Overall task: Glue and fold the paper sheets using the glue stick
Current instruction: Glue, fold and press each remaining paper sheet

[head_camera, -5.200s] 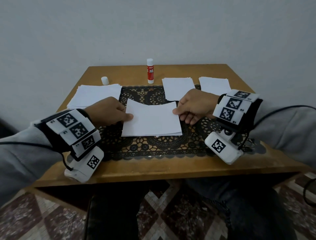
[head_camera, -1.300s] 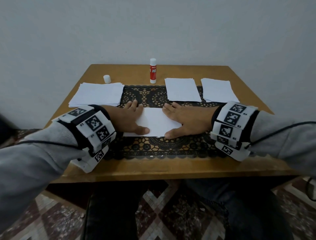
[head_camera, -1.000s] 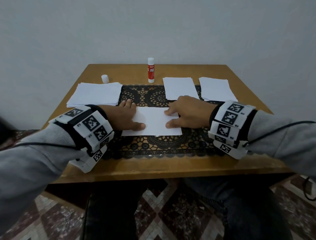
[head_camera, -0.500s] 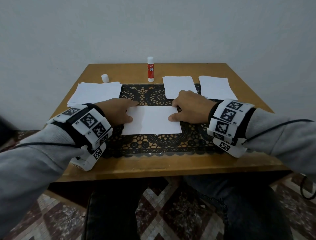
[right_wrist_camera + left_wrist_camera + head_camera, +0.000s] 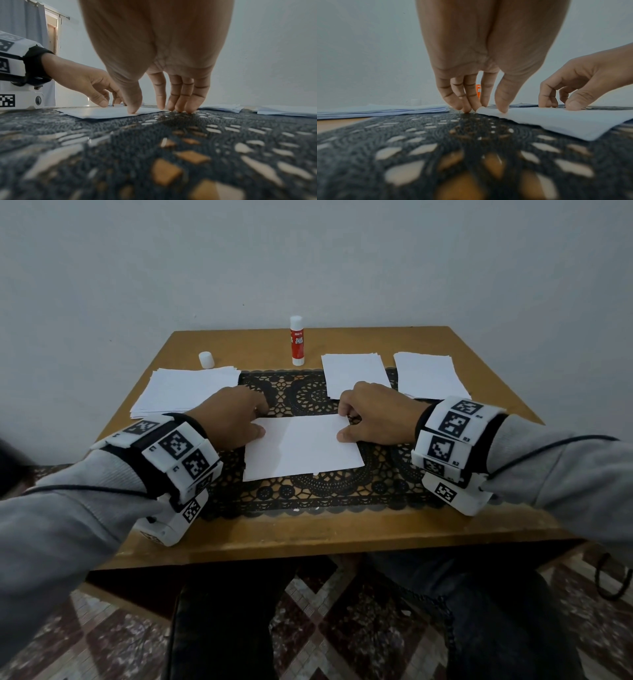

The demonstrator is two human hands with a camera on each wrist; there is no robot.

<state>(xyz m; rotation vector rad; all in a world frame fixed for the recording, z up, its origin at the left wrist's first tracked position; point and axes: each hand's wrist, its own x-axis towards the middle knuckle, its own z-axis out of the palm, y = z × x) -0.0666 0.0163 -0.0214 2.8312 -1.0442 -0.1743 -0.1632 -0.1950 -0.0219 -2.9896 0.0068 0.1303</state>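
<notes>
Paper sheet (image 5: 303, 448) white, folded flat on lace mat (image 5: 308, 491), hands (image 5: 236, 419) pinching far corners

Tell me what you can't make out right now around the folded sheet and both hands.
- Glue under the folded sheet: hidden by its top layer, all views.
- Left hand fingertips at the far corner: head view, knuckles cover them.
- Right hand grip: thumb on the sheet, fingertips at its edge; pinching or pressing unclear, right wrist view.
- Glue stick: mostly behind the fingers in the left wrist view.
</notes>
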